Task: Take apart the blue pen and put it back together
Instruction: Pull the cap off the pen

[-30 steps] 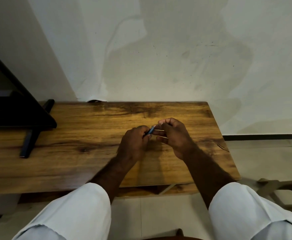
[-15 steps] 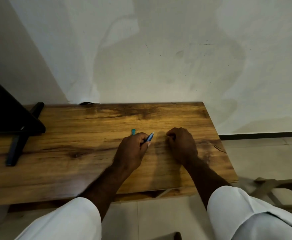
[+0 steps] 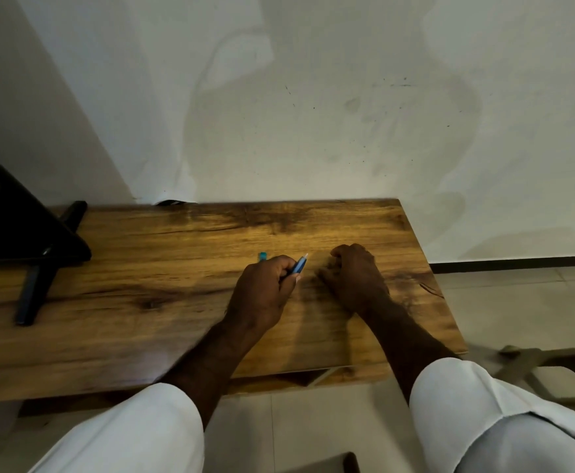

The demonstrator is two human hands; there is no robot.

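The blue pen [image 3: 299, 265] is gripped in the curled fingers of the left hand [image 3: 265, 290]; only its pale-tipped end projects from that hand's far right side, the rest being hidden. A small teal piece [image 3: 262, 256], partly hidden, lies just beyond the left hand on the wooden table [image 3: 136, 268]. The right hand [image 3: 356, 279], near the left hand's right side, rests with fingers curled under; whether they hold anything cannot be determined.

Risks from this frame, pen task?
1. A teal piece appears to lie loose on the table just beyond the left hand, which grips the pen; a knuckle may knock it away.
2. The right hand is curled on the table; its contents are hidden, so a small part could get lost.
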